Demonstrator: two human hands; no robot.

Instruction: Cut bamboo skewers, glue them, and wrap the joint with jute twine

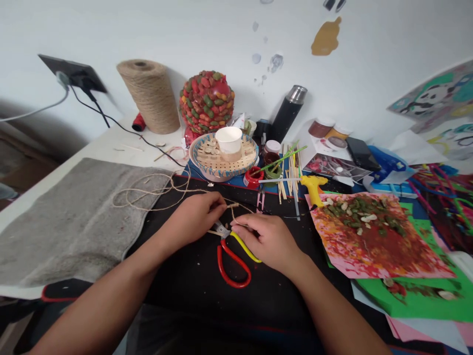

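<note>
My left hand (197, 214) is pinched on jute twine (150, 208) that trails off in loose loops over the grey cloth. A short piece wound with twine (233, 205) sits just past its fingertips. My right hand (269, 237) also pinches the twine, thumb against fingers, a little nearer to me. Scissors (234, 283) with one red and one yellow handle lie on the black mat (192, 291) below the hands. Their blades are partly hidden by my left hand. A thin stick (215, 232) lies beside the blades.
A twine spool (150, 96), a ball covered in painted shells (207, 101) and a woven basket (207, 165) with a white cup (229, 142) stand at the back. A yellow glue gun (314, 189), sticks and paint jars lie right of centre. Painted paper (388, 246) is at right, grey cloth (74, 212) at left.
</note>
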